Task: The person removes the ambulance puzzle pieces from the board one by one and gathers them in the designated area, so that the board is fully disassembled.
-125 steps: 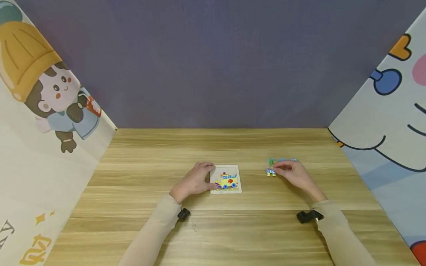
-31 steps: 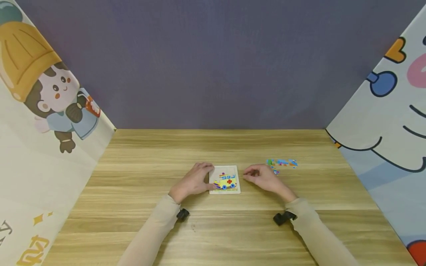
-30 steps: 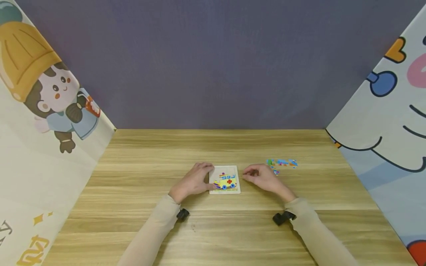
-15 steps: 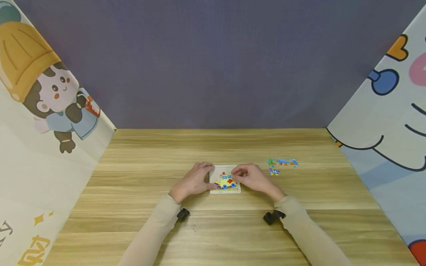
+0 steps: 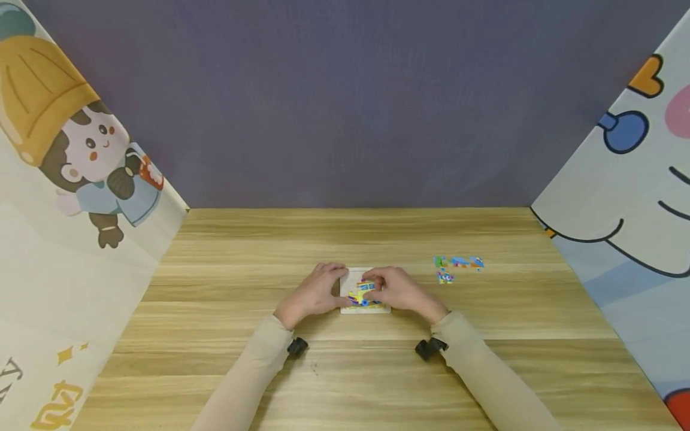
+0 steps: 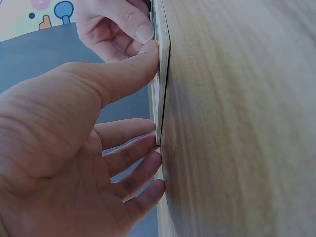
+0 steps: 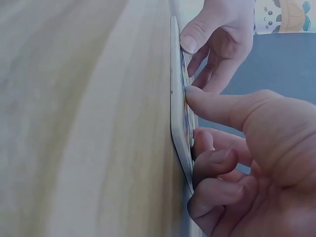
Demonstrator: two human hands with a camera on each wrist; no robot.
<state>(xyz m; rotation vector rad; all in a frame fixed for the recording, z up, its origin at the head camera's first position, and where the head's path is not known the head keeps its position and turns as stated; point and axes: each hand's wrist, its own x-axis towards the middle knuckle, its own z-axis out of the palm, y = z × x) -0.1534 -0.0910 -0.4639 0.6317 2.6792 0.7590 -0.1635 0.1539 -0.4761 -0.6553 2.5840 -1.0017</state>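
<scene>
Jigsaw board point(image 5: 352, 278): lower ctr of frame. Your L grip point(image 5: 314, 291) lies unclenched at its left edge, thumb on top, prob. vs slip. Your R grip point(image 5: 400, 290) curls over it; can't tell if it's pinching a pc. Loose jigsaw pcs point(image 5: 460, 262) rt of ctr, prob. for reach.

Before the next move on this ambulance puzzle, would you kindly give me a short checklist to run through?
1. Puzzle tray lying flat on the table: ok.
2. Left hand touching the tray's left side: ok.
3. Right hand at the ambulance picture: ok, fingers over its right part.
4. Piece seated beneath those fingers: cannot tell, the hand hides that spot.
5. Four loose puzzle pieces lying apart from the tray: ok, to its right.
6. Picture complete: not ok, the tray's upper left is bare.
</scene>
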